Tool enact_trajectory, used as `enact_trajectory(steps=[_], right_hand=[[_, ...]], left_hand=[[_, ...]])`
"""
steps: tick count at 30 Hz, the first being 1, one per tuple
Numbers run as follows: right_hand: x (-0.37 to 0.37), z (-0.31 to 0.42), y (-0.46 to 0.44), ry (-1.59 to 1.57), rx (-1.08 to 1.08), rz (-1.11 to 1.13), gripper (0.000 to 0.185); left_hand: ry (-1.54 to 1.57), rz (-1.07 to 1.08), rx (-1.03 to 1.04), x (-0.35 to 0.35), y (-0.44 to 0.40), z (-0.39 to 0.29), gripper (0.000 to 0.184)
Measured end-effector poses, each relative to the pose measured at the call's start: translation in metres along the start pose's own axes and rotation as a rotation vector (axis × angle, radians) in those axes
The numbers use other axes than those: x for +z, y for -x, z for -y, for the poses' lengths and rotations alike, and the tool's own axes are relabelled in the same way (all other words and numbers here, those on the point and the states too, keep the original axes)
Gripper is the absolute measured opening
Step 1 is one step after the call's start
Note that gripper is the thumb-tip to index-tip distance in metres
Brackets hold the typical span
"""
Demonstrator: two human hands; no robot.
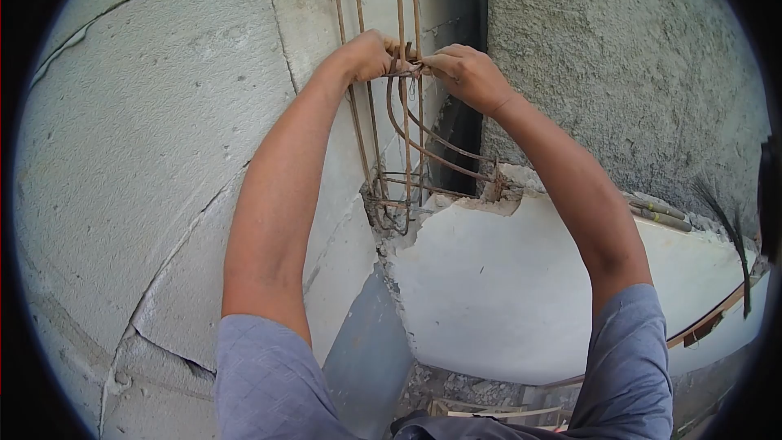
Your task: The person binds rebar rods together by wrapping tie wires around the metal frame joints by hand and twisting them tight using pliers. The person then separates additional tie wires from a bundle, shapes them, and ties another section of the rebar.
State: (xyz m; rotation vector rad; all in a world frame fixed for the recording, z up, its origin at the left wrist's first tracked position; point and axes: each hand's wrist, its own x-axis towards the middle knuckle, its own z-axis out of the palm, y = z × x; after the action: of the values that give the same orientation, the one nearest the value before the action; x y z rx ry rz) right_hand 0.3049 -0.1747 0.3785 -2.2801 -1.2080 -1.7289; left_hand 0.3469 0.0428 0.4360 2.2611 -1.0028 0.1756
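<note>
Both hands at a metal crosspiece on the upright rods.
Left hand and right hand: fingers bent at the crosspiece, from opposite sides; whether either grip is closed cannot be determined. Below, bent rods curve toward the white wall. Block wall at left; rough wall at right.
</note>
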Motion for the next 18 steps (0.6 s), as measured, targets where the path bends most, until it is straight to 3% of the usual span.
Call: enact_trajectory(steps=[3, 6, 9, 12, 16, 18], right_hand=[[0.005, 0.002, -0.001, -0.463, 0.548, 0.117, 0.013], [0.011, 0.007, -0.003, -0.894, 0.801, 0.009, 0.023], [0.004, 0.006, -0.009, -0.722, 0.783, 0.137, 0.022], [0.004, 0.022, -0.012, -0.760, 0.934, 0.043, 0.022], [0.015, 0.038, -0.018, -1.033, 1.177, -0.190, 0.022], [0.015, 0.041, -0.019, -1.171, 1.278, -0.276, 0.020]], left_hand=[[0.009, 0.002, 0.008, 0.000, -0.002, 0.004, 0.035], [-0.014, -0.022, -0.024, 0.001, -0.001, 0.001, 0.034], [-0.073, -0.022, -0.035, 0.000, 0.005, -0.008, 0.033], [-0.049, 0.002, -0.004, -0.001, 0.000, 0.000, 0.032], [-0.121, -0.033, -0.080, -0.001, -0.006, 0.005, 0.034], [0.041, 0.036, -0.047, -0.002, -0.003, 0.002, 0.036]])
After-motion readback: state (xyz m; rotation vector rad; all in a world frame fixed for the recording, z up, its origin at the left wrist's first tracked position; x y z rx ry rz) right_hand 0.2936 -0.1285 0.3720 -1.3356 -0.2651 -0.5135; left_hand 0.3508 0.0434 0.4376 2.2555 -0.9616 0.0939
